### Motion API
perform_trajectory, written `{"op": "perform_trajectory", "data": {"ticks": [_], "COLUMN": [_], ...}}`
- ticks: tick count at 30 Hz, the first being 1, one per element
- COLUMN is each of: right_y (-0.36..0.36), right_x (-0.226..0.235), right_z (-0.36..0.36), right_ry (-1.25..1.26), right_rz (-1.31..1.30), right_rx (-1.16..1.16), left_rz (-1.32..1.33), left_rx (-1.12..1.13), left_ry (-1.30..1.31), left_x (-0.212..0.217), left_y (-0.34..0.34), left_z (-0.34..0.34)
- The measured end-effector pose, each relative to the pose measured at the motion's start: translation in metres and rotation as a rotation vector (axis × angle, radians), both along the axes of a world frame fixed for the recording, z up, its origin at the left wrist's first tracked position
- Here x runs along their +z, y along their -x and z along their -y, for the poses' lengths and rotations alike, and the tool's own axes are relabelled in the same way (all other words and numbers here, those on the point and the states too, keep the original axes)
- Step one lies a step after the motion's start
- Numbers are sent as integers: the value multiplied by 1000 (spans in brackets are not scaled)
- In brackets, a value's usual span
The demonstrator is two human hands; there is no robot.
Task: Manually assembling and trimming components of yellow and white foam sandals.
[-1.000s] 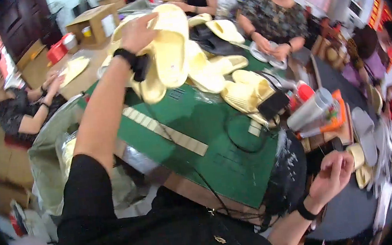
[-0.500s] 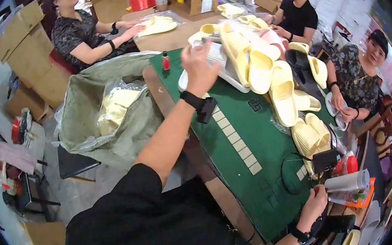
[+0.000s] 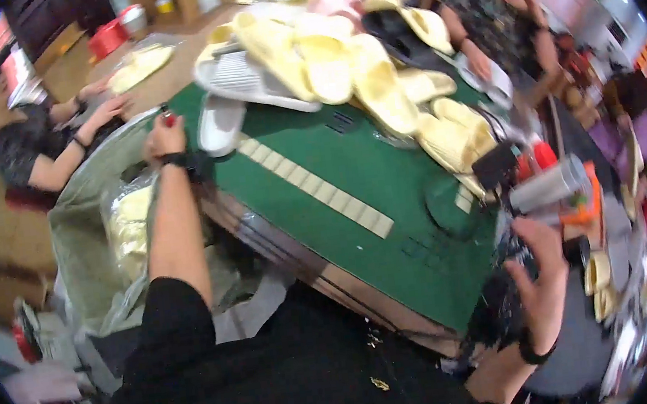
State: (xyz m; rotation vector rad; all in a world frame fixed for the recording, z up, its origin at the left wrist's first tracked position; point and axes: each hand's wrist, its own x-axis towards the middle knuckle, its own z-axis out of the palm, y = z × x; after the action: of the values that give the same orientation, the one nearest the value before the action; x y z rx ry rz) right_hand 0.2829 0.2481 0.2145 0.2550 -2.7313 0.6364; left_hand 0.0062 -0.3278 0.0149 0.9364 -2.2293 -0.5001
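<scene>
My left hand [image 3: 164, 142] is closed around a small red bottle [image 3: 168, 119] with a dark cap at the far left corner of the green mat [image 3: 301, 141]. Only the bottle's top shows above my fingers. Off the mat's near right corner, my right hand [image 3: 542, 273] is held with thumb and fingers apart and nothing between them. Beyond its fingertips lies a white cup [image 3: 546, 185] on its side. A row of pale tiles [image 3: 322, 190] runs across the mat. White slippers [image 3: 222, 124] lie nearest my left hand, beside a heap of pale yellow slippers [image 3: 325, 68].
A large green sack [image 3: 81, 259] holding bagged yellow slippers stands left of the table. A black box [image 3: 495, 163] with a cable sits at the mat's right edge, near a red object [image 3: 543, 154]. Co-workers sit around the far side, one person [image 3: 34, 146] at left.
My left hand has moved left from the white slippers and taken hold of the red bottle. My right hand has opened and drawn back from the cup. The whole view has turned.
</scene>
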Motion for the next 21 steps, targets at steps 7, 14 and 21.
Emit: {"op": "perform_trajectory", "data": {"ticks": [7, 14, 21], "right_y": [-43, -39, -29], "right_x": [57, 65, 70], "right_z": [41, 90, 109], "right_ry": [13, -168, -89], "right_rz": [-630, -456, -363], "right_rx": [188, 404, 447], "left_rz": [-166, -502, -259], "left_rx": [-115, -774, -1186], "left_ry": [29, -360, -669], "left_x": [-29, 26, 75], "left_y": [11, -60, -154], "left_z": [23, -53, -208]}}
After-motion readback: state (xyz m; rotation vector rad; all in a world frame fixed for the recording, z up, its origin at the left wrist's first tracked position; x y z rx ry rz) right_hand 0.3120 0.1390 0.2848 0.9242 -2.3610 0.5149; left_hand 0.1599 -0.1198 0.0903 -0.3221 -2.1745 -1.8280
